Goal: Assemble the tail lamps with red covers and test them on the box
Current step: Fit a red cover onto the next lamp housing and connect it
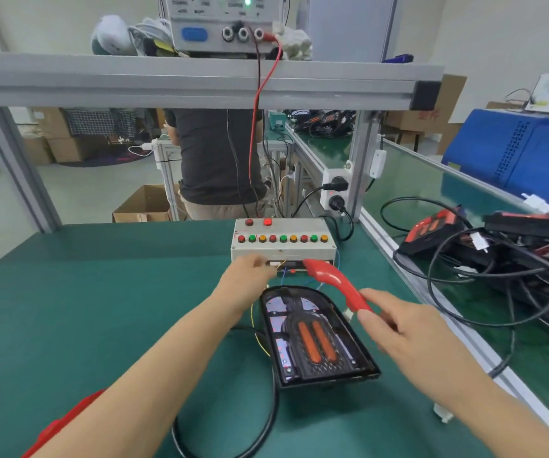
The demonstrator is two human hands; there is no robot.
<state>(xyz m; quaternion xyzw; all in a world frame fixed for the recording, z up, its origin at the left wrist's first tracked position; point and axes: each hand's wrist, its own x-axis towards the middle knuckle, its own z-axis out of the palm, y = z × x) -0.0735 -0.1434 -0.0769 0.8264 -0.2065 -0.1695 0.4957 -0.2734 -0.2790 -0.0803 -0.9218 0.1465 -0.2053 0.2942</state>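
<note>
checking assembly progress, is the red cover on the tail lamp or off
Off. The right hand holds the red cover above the tail lamp, whose inner parts show uncovered.

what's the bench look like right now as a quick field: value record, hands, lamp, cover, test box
left hand: reaching to the front edge of the test box, at the connector; grip blurred
right hand: pinches the near end of the red cover
red cover: curved, lifted above the mat, far end near the box front
tail lamp: black housing flat on the green mat, two orange strips showing, uncovered
test box: grey, behind the lamp, row of red, green and orange buttons
cable: black, loops from the lamp toward the near edge
</note>
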